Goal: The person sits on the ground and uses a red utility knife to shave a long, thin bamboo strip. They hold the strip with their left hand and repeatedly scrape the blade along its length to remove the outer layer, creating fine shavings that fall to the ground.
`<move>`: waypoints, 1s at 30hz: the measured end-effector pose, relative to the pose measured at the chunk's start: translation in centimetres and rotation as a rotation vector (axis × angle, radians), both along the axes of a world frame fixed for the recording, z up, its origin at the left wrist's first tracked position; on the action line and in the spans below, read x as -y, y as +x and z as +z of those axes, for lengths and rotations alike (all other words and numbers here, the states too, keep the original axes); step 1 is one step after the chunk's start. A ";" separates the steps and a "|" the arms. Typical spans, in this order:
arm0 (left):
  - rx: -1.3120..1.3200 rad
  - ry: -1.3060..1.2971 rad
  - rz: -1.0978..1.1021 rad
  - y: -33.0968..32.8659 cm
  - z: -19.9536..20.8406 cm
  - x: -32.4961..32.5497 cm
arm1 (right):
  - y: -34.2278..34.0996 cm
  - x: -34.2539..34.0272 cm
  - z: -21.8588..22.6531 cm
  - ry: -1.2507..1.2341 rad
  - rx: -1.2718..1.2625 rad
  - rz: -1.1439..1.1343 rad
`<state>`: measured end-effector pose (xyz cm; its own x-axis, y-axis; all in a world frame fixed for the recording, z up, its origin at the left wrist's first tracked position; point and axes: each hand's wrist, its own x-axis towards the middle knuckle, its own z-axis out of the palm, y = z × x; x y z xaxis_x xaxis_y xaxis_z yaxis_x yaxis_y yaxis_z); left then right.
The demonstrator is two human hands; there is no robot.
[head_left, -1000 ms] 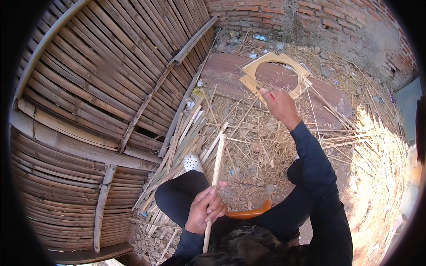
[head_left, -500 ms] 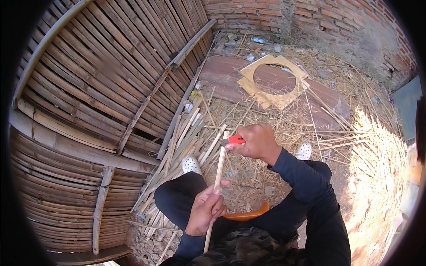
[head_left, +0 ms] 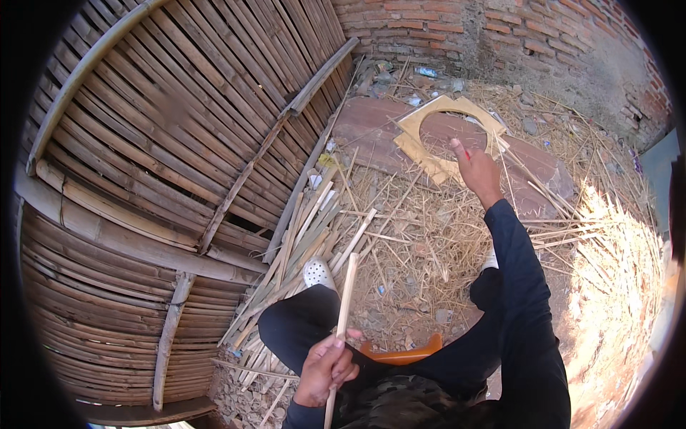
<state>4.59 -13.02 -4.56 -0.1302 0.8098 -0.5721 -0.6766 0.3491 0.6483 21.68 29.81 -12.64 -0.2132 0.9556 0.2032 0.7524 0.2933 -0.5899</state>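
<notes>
Left hand [head_left: 329, 368] is grasping a pale wooden strip [head_left: 346, 300], thumb and fingers wrapped round it below mid-length, top end pointing up and away from the body, low in front of the lap. Right hand [head_left: 479, 171] is reaching out, fingers curled, over the near right side of a yellow panel with a round hole [head_left: 418, 152]; a bit of red [head_left: 468, 153] shows at the fingers, likely a small tool, mostly hidden. Can't tell whether that hand touches the panel or hangs above it. Panel lies over the middle of a brown board [head_left: 364, 129], near corner reaching about to the board's near edge. More strips [head_left: 300, 236] lie loose on the ground along the foot of the bamboo wall [head_left: 214, 107], beside the left shoe [head_left: 318, 273]; straw-like shavings [head_left: 429, 236] cover the ground between the feet. Handling, my read: strip is light, stiff lengthwise with slight flex, dry so not very slippery, prone to splitting along the grain and splintering at the edges. Best hold is low on the shaft, as now, fingertips off the sharp edges, upper length left free
</notes>
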 end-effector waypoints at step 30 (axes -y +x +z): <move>-0.080 0.108 -0.362 6.1 4.8 -9.0 | -0.2 -9.7 4.0 -0.054 -0.057 -0.207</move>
<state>10.66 -4.02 0.24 0.1340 0.8666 -0.4808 -0.4682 0.4829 0.7400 21.46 39.49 -8.59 -0.0009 0.9876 0.1569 0.7584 0.1030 -0.6436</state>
